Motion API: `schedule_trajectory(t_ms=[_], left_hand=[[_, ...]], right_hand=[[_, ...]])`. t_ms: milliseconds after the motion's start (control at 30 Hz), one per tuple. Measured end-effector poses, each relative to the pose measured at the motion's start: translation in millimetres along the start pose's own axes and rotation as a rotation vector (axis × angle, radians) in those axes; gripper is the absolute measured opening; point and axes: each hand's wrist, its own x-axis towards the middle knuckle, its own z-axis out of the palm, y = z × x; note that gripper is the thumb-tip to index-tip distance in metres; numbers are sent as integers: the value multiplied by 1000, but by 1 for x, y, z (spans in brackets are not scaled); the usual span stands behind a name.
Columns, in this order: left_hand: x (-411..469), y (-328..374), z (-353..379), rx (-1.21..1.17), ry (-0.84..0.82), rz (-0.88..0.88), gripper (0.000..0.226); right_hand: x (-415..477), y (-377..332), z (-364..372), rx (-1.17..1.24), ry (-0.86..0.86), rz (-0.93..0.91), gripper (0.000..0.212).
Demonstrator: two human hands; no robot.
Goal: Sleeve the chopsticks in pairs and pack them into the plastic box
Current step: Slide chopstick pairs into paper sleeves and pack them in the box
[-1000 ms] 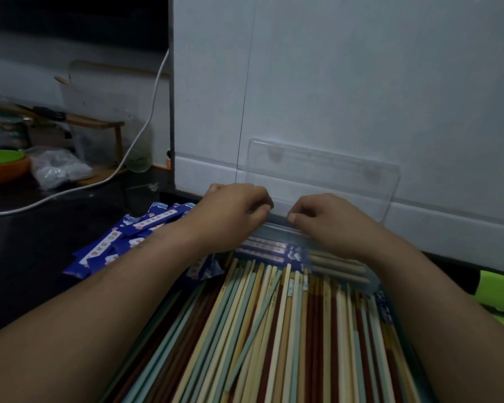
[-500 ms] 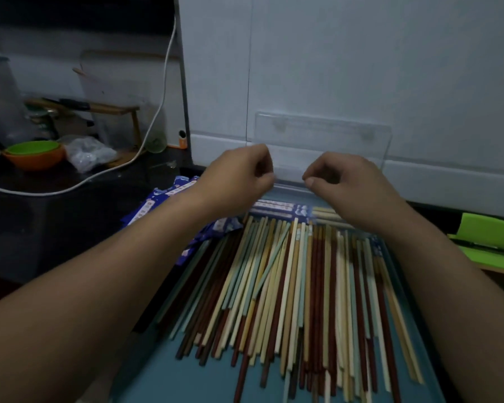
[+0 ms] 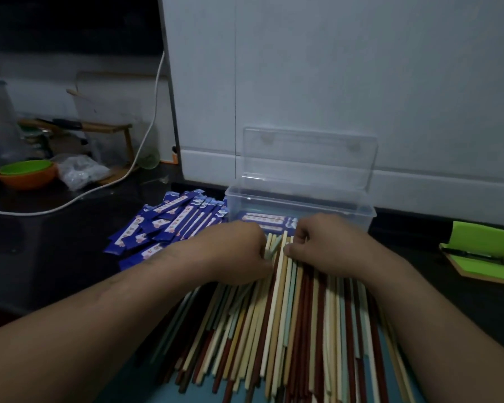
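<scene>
Clear glossy plastic box [image 3: 300, 203]; matt chopsticks [image 3: 288, 315]; printed glossy blue sleeves [image 3: 169, 225]; dark glossy tabletop [image 3: 56, 242].

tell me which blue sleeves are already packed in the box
The sleeves lying flat inside the clear plastic box; the bigger pile of sleeves lies loose on the counter to its left.
</scene>
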Motion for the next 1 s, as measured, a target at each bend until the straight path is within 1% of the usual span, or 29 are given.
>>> schedule_trajectory(t_ms=[133, 233, 300, 400, 500, 567, 633, 667, 767, 833, 900, 1000], left_hand=[[4, -2, -1, -69, 9, -37, 30], [7, -4, -6, -178, 12, -20, 28], [9, -5, -9, -252, 8, 6, 21], [12, -6, -14, -343, -26, 40, 15], [15, -7, -17, -399, -39, 54, 16], [18, -7, -17, -440, -17, 54, 19], [22, -7, -16, -448, 17, 55, 21], [23, -7, -16, -437, 25, 52, 22], [26, -10, -12, -398, 36, 16, 21], [27, -14, -8, -344, 85, -6, 24], [28, -15, -5, -299, 156, -3, 25], [27, -14, -6, -338, 272, 45, 18]], right_hand=[[5, 6, 4, 32, 34, 4, 24], [7, 9, 6, 125, 81, 6, 20], [9, 8, 5, 301, 107, 19, 25], [9, 6, 3, 574, 86, 66, 30], [9, 7, 2, 753, 67, 92, 28], [10, 7, 1, 807, 58, 98, 31], [8, 5, 1, 783, 60, 91, 35], [9, 5, 1, 731, 74, 91, 38], [9, 8, 5, 395, 125, 80, 42], [9, 9, 10, 223, 118, 83, 41], [9, 6, 12, 158, 88, 114, 39], [13, 3, 14, 121, 78, 149, 33]])
